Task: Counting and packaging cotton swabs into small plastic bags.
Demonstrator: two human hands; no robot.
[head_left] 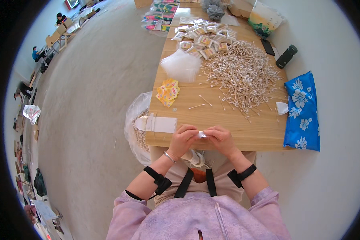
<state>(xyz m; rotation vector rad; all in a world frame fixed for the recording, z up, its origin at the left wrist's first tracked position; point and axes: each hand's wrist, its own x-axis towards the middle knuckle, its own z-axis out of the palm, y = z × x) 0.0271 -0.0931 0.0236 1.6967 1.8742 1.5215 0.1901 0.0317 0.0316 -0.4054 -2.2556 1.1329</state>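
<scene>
At the table's front edge, my left hand (pixel 183 139) and my right hand (pixel 221 139) face each other with closed fingers. Between their fingertips they pinch a small, shiny clear plastic packet (pixel 202 135); its contents are too small to make out. Just left of my left hand lies a white card box (pixel 164 124). Farther up are a few loose cotton swabs (pixel 197 106) and a large heap of cotton swabs (pixel 244 72). A stack of clear plastic bags (pixel 181 66) and some yellow printed cards (pixel 168 92) lie along the left side.
Filled swab packets (pixel 206 40) are piled toward the far end. At the right edge stand a black bottle (pixel 287 56), a phone (pixel 267 47) and a blue flowered tissue pack (pixel 302 112). A plastic bag of swabs (pixel 140 132) hangs low beside the wooden table (pixel 248 136). A wall borders the right.
</scene>
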